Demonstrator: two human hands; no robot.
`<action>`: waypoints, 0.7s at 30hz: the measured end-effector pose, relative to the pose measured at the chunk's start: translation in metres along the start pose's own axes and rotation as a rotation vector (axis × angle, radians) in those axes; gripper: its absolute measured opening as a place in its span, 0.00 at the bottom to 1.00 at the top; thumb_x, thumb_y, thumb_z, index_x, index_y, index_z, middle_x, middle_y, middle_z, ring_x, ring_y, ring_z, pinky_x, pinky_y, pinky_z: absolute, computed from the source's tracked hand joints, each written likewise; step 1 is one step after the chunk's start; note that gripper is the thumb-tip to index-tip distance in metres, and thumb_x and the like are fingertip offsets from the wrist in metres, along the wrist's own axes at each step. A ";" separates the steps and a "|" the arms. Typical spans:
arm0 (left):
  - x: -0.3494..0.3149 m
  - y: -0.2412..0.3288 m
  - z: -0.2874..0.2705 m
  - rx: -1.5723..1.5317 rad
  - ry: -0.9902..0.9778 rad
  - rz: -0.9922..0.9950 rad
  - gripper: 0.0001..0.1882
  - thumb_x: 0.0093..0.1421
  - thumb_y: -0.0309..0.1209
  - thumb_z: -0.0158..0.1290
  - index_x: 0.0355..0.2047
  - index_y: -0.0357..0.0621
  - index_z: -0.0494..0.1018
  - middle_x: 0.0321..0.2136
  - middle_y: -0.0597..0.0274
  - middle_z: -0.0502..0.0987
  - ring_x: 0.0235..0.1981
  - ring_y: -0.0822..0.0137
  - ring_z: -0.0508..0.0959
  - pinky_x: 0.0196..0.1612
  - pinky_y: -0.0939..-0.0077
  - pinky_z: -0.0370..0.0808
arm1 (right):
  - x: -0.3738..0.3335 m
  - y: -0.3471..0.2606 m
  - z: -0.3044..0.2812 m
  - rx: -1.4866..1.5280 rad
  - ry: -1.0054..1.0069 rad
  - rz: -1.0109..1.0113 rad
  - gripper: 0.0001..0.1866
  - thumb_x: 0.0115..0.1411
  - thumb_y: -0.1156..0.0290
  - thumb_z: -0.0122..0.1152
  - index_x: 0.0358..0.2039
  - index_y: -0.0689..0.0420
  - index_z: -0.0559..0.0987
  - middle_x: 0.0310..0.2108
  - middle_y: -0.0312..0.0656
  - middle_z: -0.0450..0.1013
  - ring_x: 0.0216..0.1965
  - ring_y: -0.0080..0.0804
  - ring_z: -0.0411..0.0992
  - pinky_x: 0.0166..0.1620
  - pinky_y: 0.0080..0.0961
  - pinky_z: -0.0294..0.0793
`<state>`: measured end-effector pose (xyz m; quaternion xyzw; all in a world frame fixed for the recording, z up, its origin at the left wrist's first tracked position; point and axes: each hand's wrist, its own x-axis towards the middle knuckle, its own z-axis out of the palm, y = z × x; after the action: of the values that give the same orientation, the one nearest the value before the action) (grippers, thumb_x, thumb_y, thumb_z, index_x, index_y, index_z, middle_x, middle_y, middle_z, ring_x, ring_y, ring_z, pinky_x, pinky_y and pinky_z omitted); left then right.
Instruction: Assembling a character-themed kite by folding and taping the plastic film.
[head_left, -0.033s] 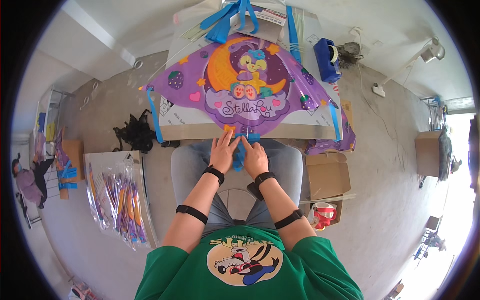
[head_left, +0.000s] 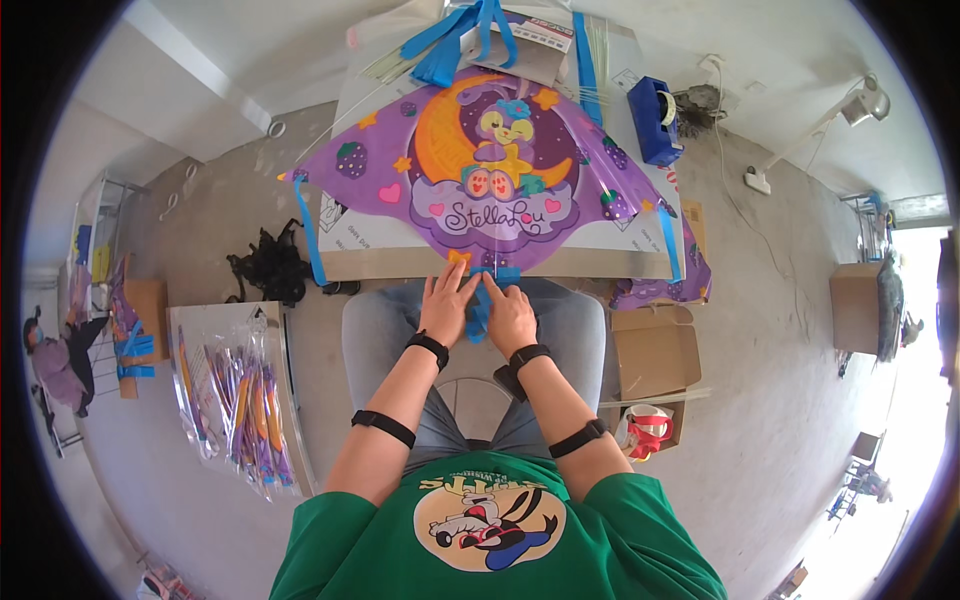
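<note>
A purple kite (head_left: 385, 195) with a printed moon and cartoon animal lies flat on the table, its lower tip toward me. At that tip is a blue ribbon (head_left: 478, 328), whose loose end hangs between my hands over my lap. My left hand (head_left: 446, 303) rests on the near edge with fingers stretched and apart, its thumb beside the ribbon. From the other side my right hand (head_left: 510, 316) closes on the ribbon, index finger pressed at its upper end. The right fingertips are partly hidden.
A blue tape dispenser (head_left: 655, 120) stands at the table's right. Blue ribbons (head_left: 437, 62) and thin rods lie at the back. Left on the floor are a black bundle (head_left: 268, 265) and a board with bagged kites (head_left: 250, 420). An open carton (head_left: 655, 350) sits at right.
</note>
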<state>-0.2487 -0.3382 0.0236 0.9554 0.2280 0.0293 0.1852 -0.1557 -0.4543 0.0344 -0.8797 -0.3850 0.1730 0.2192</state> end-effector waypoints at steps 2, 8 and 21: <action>0.000 0.000 0.000 -0.011 -0.009 -0.004 0.26 0.57 0.25 0.43 0.56 0.59 0.67 0.63 0.60 0.58 0.64 0.60 0.56 0.63 0.49 0.52 | 0.000 0.000 0.000 0.000 -0.006 0.004 0.32 0.51 0.79 0.52 0.59 0.45 0.67 0.34 0.48 0.68 0.40 0.48 0.69 0.42 0.39 0.72; 0.000 -0.001 -0.001 -0.014 -0.019 -0.003 0.26 0.57 0.25 0.42 0.57 0.60 0.67 0.63 0.60 0.58 0.64 0.60 0.56 0.63 0.49 0.52 | -0.001 -0.003 -0.004 0.002 -0.020 0.016 0.33 0.51 0.79 0.53 0.59 0.45 0.67 0.35 0.49 0.68 0.40 0.48 0.69 0.42 0.39 0.72; 0.001 -0.002 -0.002 0.090 -0.022 0.021 0.24 0.59 0.28 0.42 0.56 0.61 0.67 0.63 0.58 0.58 0.65 0.57 0.55 0.63 0.49 0.52 | 0.000 -0.001 -0.002 -0.030 -0.030 0.010 0.34 0.50 0.79 0.53 0.60 0.45 0.66 0.34 0.48 0.69 0.39 0.47 0.70 0.42 0.39 0.73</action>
<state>-0.2486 -0.3351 0.0250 0.9654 0.2172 0.0103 0.1443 -0.1549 -0.4543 0.0366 -0.8821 -0.3863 0.1814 0.1993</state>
